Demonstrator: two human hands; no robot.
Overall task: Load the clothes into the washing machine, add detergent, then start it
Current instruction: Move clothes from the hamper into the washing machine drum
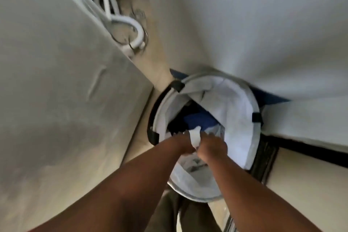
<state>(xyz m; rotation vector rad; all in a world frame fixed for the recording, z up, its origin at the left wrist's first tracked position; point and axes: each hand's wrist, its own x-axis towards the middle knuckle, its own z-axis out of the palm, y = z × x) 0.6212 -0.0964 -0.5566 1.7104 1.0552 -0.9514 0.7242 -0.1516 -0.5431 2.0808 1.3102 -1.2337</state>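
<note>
A round white fabric laundry hamper [239, 111] with a black rim stands on the floor against the wall. Inside it lie clothes: a blue garment [199, 118], something dark, and a white cloth [194, 136]. Both my hands reach into the hamper's near side. My left hand [183, 144] and my right hand [212, 147] are side by side, each closed on the white cloth, which bunches up between them. The frame is blurred, so the fingers are hard to make out. The washing machine's grey side panel [56, 81] fills the left.
A white hose [131, 26] and thin cables lie in the gap behind the machine. White walls [244, 15] meet in a corner above the hamper, with a dark skirting [310, 149] at the right. My legs show at the bottom.
</note>
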